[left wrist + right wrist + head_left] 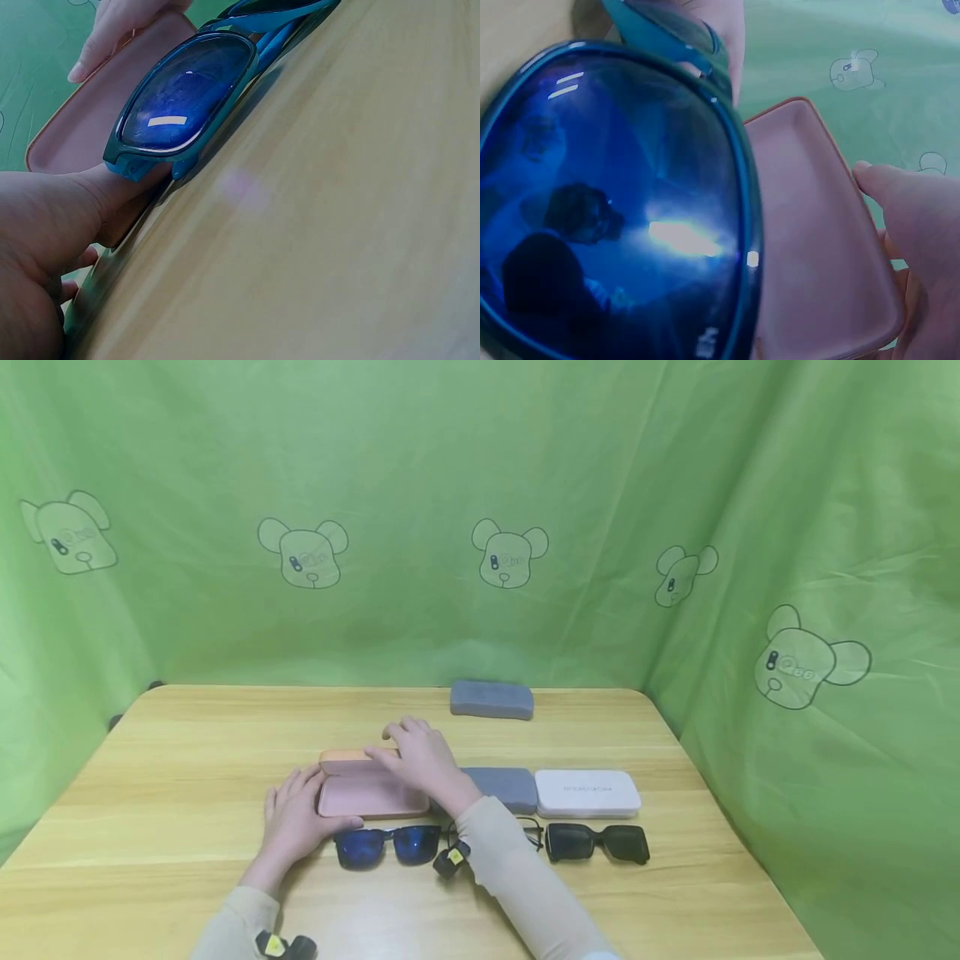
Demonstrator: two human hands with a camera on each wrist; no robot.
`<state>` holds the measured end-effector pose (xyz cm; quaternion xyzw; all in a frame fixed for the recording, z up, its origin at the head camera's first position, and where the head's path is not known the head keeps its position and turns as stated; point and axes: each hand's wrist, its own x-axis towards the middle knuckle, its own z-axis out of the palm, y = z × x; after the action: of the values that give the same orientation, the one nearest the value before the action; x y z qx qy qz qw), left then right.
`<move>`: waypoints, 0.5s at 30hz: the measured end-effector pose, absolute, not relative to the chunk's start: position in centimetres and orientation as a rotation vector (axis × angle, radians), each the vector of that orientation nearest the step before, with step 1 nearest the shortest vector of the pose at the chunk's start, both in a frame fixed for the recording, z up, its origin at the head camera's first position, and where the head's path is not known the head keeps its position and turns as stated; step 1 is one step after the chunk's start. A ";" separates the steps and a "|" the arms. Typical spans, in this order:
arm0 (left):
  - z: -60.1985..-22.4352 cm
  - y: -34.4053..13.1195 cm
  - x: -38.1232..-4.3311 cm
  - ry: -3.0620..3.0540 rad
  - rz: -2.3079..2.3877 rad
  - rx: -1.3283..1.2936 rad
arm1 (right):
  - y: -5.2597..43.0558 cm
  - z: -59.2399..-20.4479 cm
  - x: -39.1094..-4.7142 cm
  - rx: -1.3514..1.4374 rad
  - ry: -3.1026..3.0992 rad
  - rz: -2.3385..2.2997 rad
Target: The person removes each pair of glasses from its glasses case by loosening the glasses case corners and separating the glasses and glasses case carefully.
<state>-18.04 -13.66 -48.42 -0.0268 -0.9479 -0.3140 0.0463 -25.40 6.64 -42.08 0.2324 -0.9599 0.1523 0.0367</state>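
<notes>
A pink glasses case (367, 793) lies at the table's middle, with an orange-pink strip showing behind its top edge. My left hand (296, 814) grips its left end, the thumb (112, 191) pressed to the front side. My right hand (420, 760) reaches over the case (817, 225) and holds its far right edge, thumb on top and fingers behind. Blue-lensed sunglasses (388, 845) lie folded on the table just in front of the case, filling the left wrist view (184, 97) and the right wrist view (615, 217). Whether the case stands open is unclear.
Right of the pink case lie a grey case (501, 785) and a white case (587, 792). Black sunglasses (596, 842) sit in front of the white one. Thin-framed glasses (532, 831) show beside my right forearm. Another grey case (491, 700) lies at the far edge. Green cloth surrounds the wooden table (187, 752).
</notes>
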 end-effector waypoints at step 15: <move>-48.5 -13.8 -18.1 -2.913 -0.952 -0.090 | 6.7 -42.8 -25.3 0.713 -3.006 0.455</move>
<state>-18.06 -13.76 -48.46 -0.0293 -0.9495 -0.3102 0.0380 -25.35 6.73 -42.79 0.2283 -0.9626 0.1456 0.0093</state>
